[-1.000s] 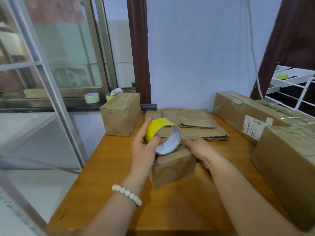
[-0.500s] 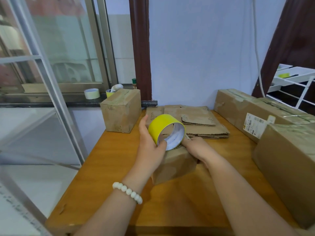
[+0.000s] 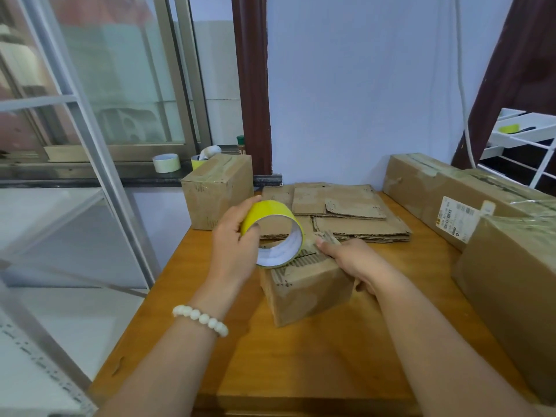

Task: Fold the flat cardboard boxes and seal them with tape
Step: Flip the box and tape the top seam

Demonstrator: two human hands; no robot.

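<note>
A small folded cardboard box (image 3: 304,293) stands on the wooden table (image 3: 301,365), near its middle. My left hand (image 3: 233,245) grips a yellow tape roll (image 3: 272,231) and holds it on edge over the box's far left top corner. My right hand (image 3: 350,261) rests flat on the box's top right side, thumb pointing at the roll. Any tape strip between roll and box is too thin to make out. A stack of flat cardboard boxes (image 3: 346,212) lies behind, against the wall.
A sealed box (image 3: 218,191) stands at the table's far left corner. Two large taped cartons (image 3: 451,191) (image 3: 511,284) line the right side. Tape rolls (image 3: 166,162) sit on the window sill. A metal frame (image 3: 99,164) borders the left; a white rack (image 3: 523,139) is at far right.
The tape roll in my left hand has shifted slightly left and away from my right hand, showing more of the box's top. My right hand stays on the box.
</note>
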